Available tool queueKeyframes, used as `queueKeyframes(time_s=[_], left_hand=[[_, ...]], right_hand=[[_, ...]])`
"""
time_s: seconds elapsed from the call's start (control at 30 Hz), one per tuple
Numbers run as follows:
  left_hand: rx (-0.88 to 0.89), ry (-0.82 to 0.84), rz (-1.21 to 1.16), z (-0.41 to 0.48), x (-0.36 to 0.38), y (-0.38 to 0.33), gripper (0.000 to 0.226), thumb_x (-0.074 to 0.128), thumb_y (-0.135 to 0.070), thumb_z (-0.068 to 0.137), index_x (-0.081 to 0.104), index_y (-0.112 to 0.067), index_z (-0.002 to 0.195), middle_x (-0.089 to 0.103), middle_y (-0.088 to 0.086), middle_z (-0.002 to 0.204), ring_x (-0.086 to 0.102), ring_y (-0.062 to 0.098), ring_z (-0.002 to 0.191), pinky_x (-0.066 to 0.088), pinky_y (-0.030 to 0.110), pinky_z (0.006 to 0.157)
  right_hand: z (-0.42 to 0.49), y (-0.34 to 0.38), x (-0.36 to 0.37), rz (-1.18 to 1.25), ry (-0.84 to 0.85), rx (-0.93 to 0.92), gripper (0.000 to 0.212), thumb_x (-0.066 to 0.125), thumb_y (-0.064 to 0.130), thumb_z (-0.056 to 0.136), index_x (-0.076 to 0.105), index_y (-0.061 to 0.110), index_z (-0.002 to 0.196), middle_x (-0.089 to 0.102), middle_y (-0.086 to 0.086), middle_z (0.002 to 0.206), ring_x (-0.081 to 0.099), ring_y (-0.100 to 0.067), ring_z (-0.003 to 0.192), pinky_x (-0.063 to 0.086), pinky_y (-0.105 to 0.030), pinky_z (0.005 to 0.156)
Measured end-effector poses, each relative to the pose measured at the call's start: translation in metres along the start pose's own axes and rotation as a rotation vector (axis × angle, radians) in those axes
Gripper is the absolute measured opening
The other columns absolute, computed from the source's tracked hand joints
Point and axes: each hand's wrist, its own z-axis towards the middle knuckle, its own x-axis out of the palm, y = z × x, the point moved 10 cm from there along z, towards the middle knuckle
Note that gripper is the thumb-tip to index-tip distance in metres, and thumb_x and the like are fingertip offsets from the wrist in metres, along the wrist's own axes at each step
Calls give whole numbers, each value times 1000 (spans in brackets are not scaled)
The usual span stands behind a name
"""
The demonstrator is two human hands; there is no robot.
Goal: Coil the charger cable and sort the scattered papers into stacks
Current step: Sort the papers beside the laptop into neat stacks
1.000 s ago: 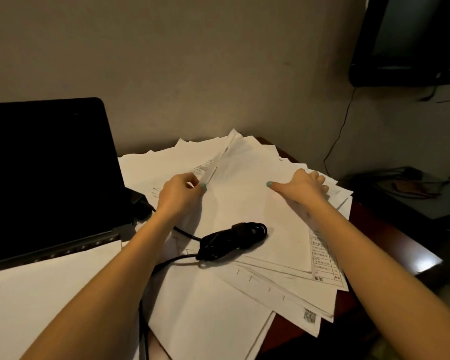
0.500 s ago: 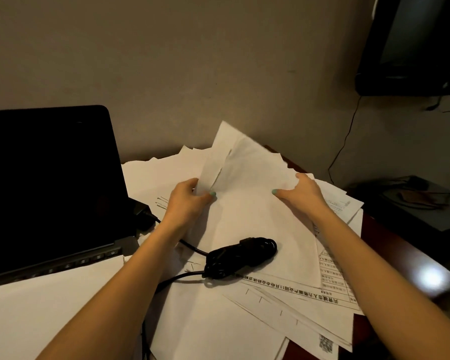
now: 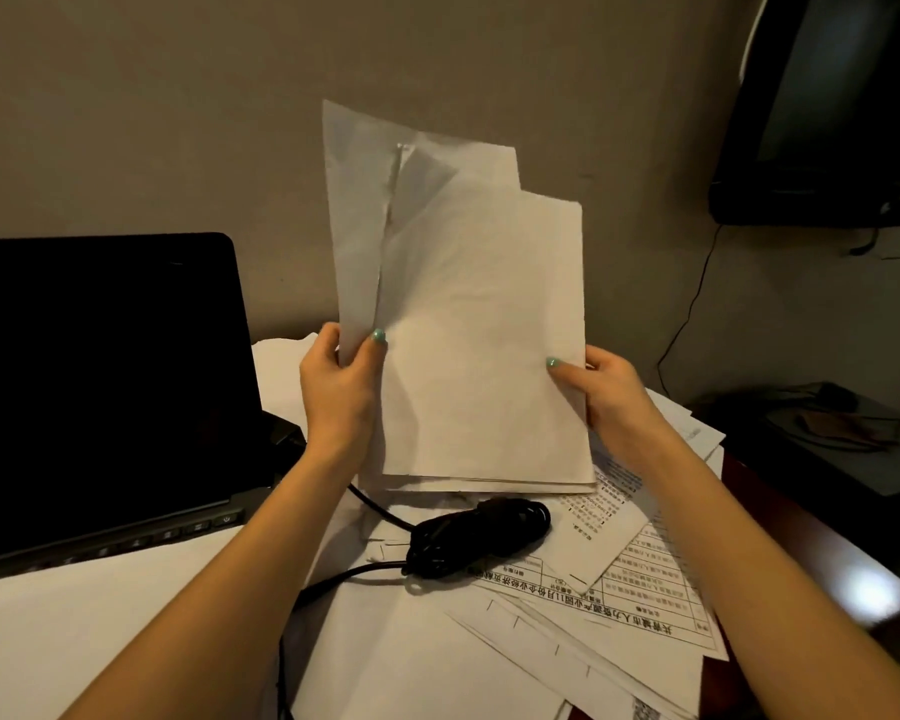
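I hold a bunch of white sheets [image 3: 468, 314] upright above the desk, their top edges uneven. My left hand [image 3: 339, 387] pinches the bunch's left edge and my right hand [image 3: 606, 397] grips its right edge. Just below the sheets lies the black charger cable [image 3: 479, 537], wound into a bundle, with its lead running off to the left and toward me. More papers [image 3: 619, 589], some printed with tables and text, lie spread loosely under and around the cable.
An open black laptop [image 3: 100, 387] stands at the left, a white sheet [image 3: 74, 631] in front of it. The dark wooden desk edge [image 3: 827, 558] shows at the right. A dark screen [image 3: 832, 106] hangs on the wall upper right, above a low surface with cables [image 3: 827, 428].
Both hands took hold of several sheets lying flat on the pile and raised them upright off the desk. The printed papers underneath are now uncovered. The cable bundle has not moved.
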Motion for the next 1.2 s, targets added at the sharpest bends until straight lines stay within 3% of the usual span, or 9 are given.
queueKeyframes(time_s=[0.13,0.27,0.43,0.63,0.73,0.87,0.97,1.13,1.2], left_hand=[[-72,132,-113,-2,12,1,13,64,-10,90,60,-22,94,66,1,90,61,11,75,53,20,65],[-9,282,-119,-2,27,-19,28,66,-4,87,56,-19,108,67,-2,102,66,6,85,55,20,71],[156,360,9,-8,35,-39,30,63,-5,86,57,-33,98,63,-10,95,59,3,85,51,26,78],[106,332,-82,-10,27,-30,30,68,-9,87,55,-25,109,67,-6,105,65,7,96,55,26,85],[52,346,-6,-11,31,-14,43,72,-15,85,52,-19,123,62,-4,118,61,11,108,52,30,93],[3,335,66,-10,32,1,53,67,-14,89,45,-13,138,56,-3,124,56,14,111,49,27,92],[-97,340,195,-6,30,19,38,67,-17,89,52,-11,123,60,3,117,59,16,96,49,25,76],[-138,315,438,1,31,30,17,66,-25,89,60,-11,95,62,2,89,59,22,82,50,37,71],[-101,299,576,8,33,28,16,64,-24,88,59,-9,90,60,4,86,56,24,80,45,33,65]], right_hand=[[-7,20,-2,-110,-127,-191,11,61,9,93,59,4,82,62,-15,73,60,-15,70,52,-28,65],[-17,46,-9,-10,-251,-324,27,57,16,96,47,17,71,51,8,64,49,2,54,44,-19,54],[-32,66,1,-56,-258,-478,24,53,18,98,43,22,77,45,11,72,46,10,57,39,-8,59],[-39,73,2,-49,-209,-508,14,54,26,96,47,19,87,50,8,81,48,6,70,43,-14,73],[-39,70,12,-45,-122,-486,27,59,25,93,48,19,117,59,2,117,57,-1,107,47,-20,94],[-34,62,16,-141,-118,-423,17,63,17,92,52,28,99,62,12,100,62,6,87,53,-14,78],[-28,55,7,-146,-163,-381,11,59,13,95,57,24,91,65,9,89,62,0,77,53,-19,69],[-15,26,-10,-106,-224,-222,17,55,6,95,62,15,108,67,0,104,64,-19,98,53,-33,85],[-12,13,-7,-242,-196,-146,19,52,4,94,60,13,109,64,0,103,62,-21,99,50,-29,82]])
